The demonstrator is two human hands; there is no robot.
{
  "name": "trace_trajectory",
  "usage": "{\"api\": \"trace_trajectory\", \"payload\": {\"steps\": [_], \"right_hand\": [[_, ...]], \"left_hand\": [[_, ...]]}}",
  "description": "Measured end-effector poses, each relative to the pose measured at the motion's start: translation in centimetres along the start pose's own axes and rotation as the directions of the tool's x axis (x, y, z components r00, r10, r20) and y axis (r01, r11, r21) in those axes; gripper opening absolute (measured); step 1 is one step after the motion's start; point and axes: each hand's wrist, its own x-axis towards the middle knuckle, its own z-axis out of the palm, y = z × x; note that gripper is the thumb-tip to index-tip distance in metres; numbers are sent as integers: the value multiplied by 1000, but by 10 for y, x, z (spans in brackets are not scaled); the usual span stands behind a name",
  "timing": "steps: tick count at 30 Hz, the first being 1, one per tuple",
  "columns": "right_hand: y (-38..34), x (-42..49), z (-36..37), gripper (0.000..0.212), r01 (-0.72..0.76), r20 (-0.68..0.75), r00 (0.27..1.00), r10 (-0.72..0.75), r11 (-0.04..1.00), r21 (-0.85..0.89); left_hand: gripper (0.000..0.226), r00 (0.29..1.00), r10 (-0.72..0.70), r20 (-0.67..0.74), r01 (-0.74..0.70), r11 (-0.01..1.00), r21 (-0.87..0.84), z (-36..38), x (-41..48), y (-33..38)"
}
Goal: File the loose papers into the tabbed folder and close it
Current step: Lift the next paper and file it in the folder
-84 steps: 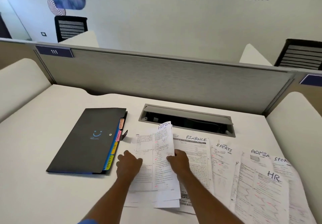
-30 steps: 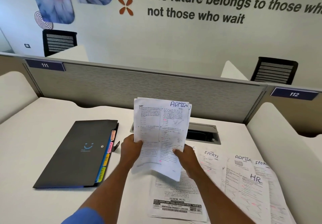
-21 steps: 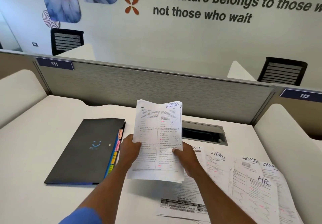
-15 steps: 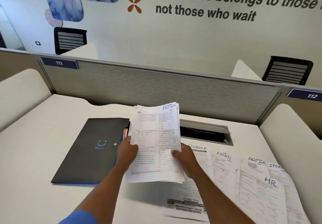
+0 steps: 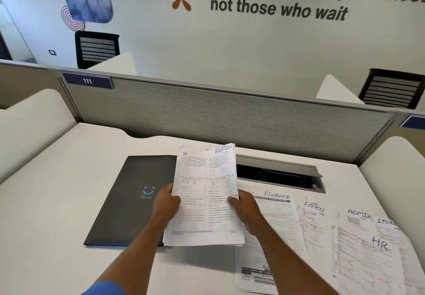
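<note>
1. Tabbed folder (image 5: 128,200): dark grey with a small smile mark on its cover, it lies shut and flat on the desk (image 5: 57,202), left of the middle and angled with its far end leaning right. Its right edge is hidden behind the held sheets.
2. The stack of papers (image 5: 207,193) is held up off the desk, in front of the folder's right side. Its top sheet is printed in two columns and has "ADMIN" handwritten at the upper right corner.
3. The left hand (image 5: 164,205) grips the stack's left edge, with its fingers curled behind the sheets.
4. The right hand (image 5: 245,212) grips the right edge, with its thumb pressed on the front of the top sheet.
5. Loose sheets lie fanned and overlapping along the desk's right half toward the near right corner: the FINANCE sheet (image 5: 276,216) just beside the right hand, then the SPORTS sheet (image 5: 314,225), a second ADMIN sheet (image 5: 354,225) and the HR sheet (image 5: 377,260). One more sheet, at the far right, is only partly readable.
6. An open cable hatch (image 5: 280,175) is set into the desk near its far edge, behind the stack.
7. A grey partition (image 5: 230,120) runs along the far edge and carries a blue plate (image 5: 87,81) numbered 111.
8. A blue sleeve (image 5: 103,289) shows on the left arm at the bottom of the view.
</note>
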Motion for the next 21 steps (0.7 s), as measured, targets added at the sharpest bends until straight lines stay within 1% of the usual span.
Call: {"api": "trace_trajectory", "payload": {"steps": [3,6,9,12,14,16,21], "right_hand": [[3,6,2,27,5,-29,1000,-6,998,-55],[5,9,2,28,7,-54,998,-12,995,-97],[8,12,3,26,7,-73,997,-17,992,-128],[10,16,5,25,10,-85,996,-22,991,-133],[9,18,4,24,18,-102,994,-31,991,-130],[7,20,3,23,20,-125,991,-36,992,-126],[5,22,3,23,36,-137,989,-54,991,-133]], "left_hand": [[28,1000,13,2,-13,998,63,-1,8,-6],[33,999,6,39,-12,988,154,0,18,-16],[32,997,17,82,-37,968,248,3,23,-21],[27,999,19,49,-33,954,297,5,29,-27],[26,998,57,11,-57,920,389,5,34,-31],[29,996,89,13,-83,863,498,7,38,-35],[29,996,84,31,-83,742,666,11,40,-38]]}}
